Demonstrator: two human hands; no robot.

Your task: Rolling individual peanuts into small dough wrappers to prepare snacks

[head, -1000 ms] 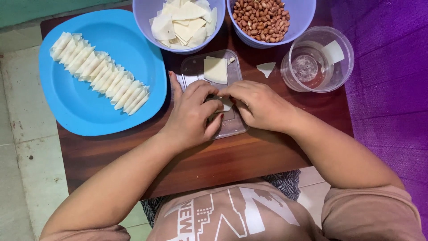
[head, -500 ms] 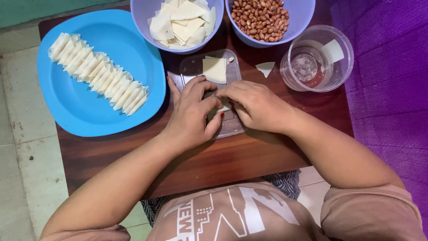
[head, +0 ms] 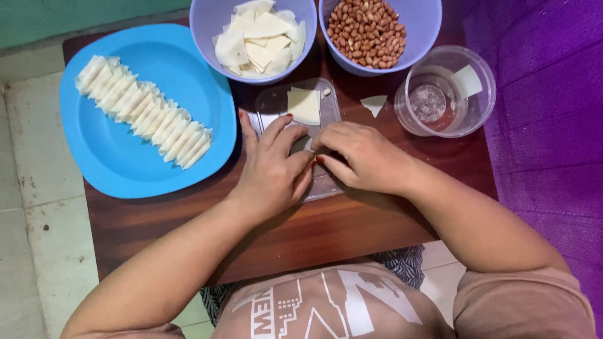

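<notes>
Both hands meet at the middle of the frame over a clear plastic board (head: 326,113), which gives a smooth face to work on. The left hand (head: 273,166) lies flat with its fingers spread toward the upper right, steadying what is under it. The right hand (head: 358,157) curls in from the right, its fingertips pinched narrow against the left hand's fingertips; the grip seems to close on a small piece of wrapper, but the fingers hide it, so I cannot tell for sure.

A pale wrapper square (head: 304,105) lies on the board just above the hands, within easy reach. At the top centre a bowl (head: 210,37) holds a loose stack of wrappers (head: 257,37), and beside it to the right a second bowl (head: 427,31) is full of peanuts (head: 367,28). A clear cup (head: 483,94) stands at the upper right, with a wrapper scrap (head: 375,103) on the counter (head: 352,232) beside it. On the blue plate (head: 113,163) at the upper left, folded pieces (head: 144,113) lie in one overlapping diagonal row, kept tidy and apart.
</notes>
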